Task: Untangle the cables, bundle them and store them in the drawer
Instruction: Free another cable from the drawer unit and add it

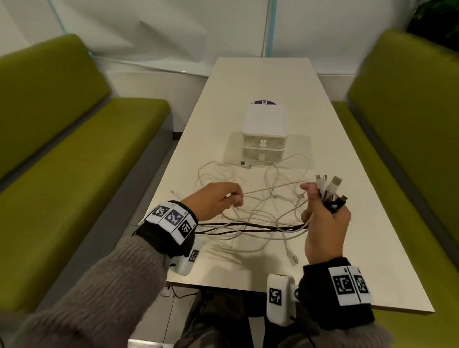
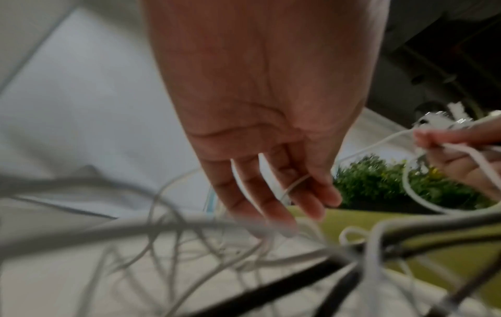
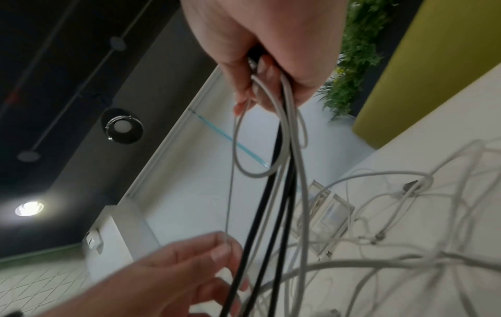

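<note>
A tangle of white cables [image 1: 261,201] lies on the cream table [image 1: 352,231] in front of a small white two-drawer box [image 1: 264,133] whose drawers are both closed. My right hand [image 1: 319,201] is raised and grips a bunch of cable ends, their plugs [image 1: 330,186] sticking up above the fist. Black cables [image 1: 247,224] and white ones hang from it toward the left. My left hand [image 1: 235,197] pinches one thin white cable [image 3: 229,193] stretched taut up to the right hand [image 3: 271,64]. In the left wrist view that cable [image 2: 295,184] crosses my fingers [image 2: 311,203].
Green upholstered benches [image 1: 66,153] [image 1: 422,129] flank the narrow table. A purple round sticker [image 1: 264,102] lies behind the drawer box. The table's near edge [image 1: 244,293] is just below my wrists. A loose plug [image 1: 294,259] lies near the right wrist.
</note>
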A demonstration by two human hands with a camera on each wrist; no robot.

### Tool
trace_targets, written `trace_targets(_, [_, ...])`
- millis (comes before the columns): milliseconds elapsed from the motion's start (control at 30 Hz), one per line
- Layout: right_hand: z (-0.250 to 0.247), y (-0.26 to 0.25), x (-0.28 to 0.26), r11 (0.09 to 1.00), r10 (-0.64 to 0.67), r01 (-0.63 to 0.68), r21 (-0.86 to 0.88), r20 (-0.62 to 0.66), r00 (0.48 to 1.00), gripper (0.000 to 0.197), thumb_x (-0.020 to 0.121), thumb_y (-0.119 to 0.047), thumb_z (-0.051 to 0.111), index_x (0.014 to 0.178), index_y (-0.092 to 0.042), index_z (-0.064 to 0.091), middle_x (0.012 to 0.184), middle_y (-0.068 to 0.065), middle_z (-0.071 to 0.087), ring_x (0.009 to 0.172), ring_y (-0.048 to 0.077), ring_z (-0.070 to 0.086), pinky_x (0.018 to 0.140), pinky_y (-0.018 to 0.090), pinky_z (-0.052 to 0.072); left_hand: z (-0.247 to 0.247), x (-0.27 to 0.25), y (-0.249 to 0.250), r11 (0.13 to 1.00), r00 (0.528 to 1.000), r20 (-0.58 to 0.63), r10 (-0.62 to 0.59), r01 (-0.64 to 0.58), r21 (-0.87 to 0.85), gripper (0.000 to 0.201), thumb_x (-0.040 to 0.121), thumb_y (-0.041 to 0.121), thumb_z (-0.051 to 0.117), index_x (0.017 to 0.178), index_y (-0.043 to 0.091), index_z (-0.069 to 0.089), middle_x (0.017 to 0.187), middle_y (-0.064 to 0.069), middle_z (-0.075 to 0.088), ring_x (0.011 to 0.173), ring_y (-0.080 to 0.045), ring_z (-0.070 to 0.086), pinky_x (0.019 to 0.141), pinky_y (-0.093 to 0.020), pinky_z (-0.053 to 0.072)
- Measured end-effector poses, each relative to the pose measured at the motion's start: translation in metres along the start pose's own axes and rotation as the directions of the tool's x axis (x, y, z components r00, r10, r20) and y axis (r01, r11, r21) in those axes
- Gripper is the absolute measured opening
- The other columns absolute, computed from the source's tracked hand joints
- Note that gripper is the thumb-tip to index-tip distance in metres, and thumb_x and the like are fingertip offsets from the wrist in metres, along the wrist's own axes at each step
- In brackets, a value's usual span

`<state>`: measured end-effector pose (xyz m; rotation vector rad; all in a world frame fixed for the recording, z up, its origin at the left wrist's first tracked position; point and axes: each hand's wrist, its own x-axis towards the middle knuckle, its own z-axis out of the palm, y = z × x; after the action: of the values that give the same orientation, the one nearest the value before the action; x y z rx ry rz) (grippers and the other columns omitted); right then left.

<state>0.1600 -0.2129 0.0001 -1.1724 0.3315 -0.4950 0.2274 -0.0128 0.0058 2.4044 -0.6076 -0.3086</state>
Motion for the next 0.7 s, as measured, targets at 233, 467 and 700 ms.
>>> trace_targets(233, [0.004,0.012,-0.009,0.996,0.051,-0.036,0.076,-0.206,0.977,0.022,0.099,-0.018,0.051,0.08,-0.016,0.063,0.05,-0.011,0.042,0.042,0.004,0.031,0.042,0.016,0.03,-0.005,0.017,-0.019,0.997,0.994,-0.095,0.06,-0.054,0.057,0.021,0.099,0.017,0.041,0.101,0.014,0.061,0.103,-0.006,0.057,0.088,-0.017,0.049,0.08,-0.027,0.036])
trace_targets(467, [0.003,0.01,-0.004,0.997,0.043,-0.024,0.076,-0.255,0.966,0.021,0.1,-0.023,0.049,0.081,-0.02,0.059,0.05,-0.009,0.039,0.046,0.008,0.033,0.043,0.016,0.033,-0.053,0.038,0.056,0.889,0.899,-0.339,0.278,-0.374,-0.263,0.03,0.096,0.022,0.044,0.1,0.05,0.054,0.091,0.026,0.059,0.124,-0.021,0.043,0.099,-0.032,0.037])
trace_targets(700, [0.0,0.015,0.001,0.999,0.034,-0.024,0.04,-0.276,0.961,0.019,0.1,-0.024,0.047,0.085,-0.024,0.058,0.063,-0.003,0.043,0.048,0.004,0.038,0.046,0.016,0.036,-0.04,0.053,0.023,0.93,0.93,-0.266,0.255,-0.16,0.332,0.028,0.096,0.04,0.038,0.095,0.028,0.063,0.115,0.001,0.054,0.113,-0.022,0.042,0.093,-0.037,0.035])
